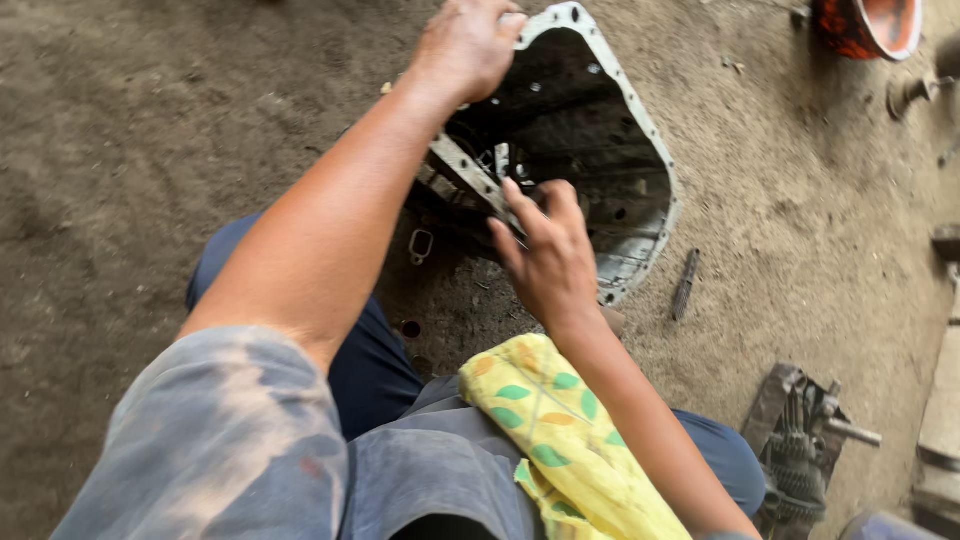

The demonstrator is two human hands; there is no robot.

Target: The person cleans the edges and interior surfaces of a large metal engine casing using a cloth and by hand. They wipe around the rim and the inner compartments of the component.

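A: Two hands are working on one open metal gearbox housing point(640, 150), which is lying on the dirt floor point(150, 120) just ahead of the person's knees.

B: How are they gripping?

A: The left hand point(462, 45) is clenching over the housing's bolted rim at the top. The right hand point(545, 250) is reaching into the opening, fingers point(520, 205) curled around a flat metal bar point(465, 170) inside.

B: What is worrying you?

A: I judge the rim edge is looking sharp, and fingers could get pinched if the bar slips. Grit from the floor could be getting inside. The yellow leaf-print cloth point(560, 440) is resting on the lap, near enough to snag. A loose bolt point(685, 283) is lying just beside the housing, and a gear cluster point(800, 450) is sitting apart at the right.
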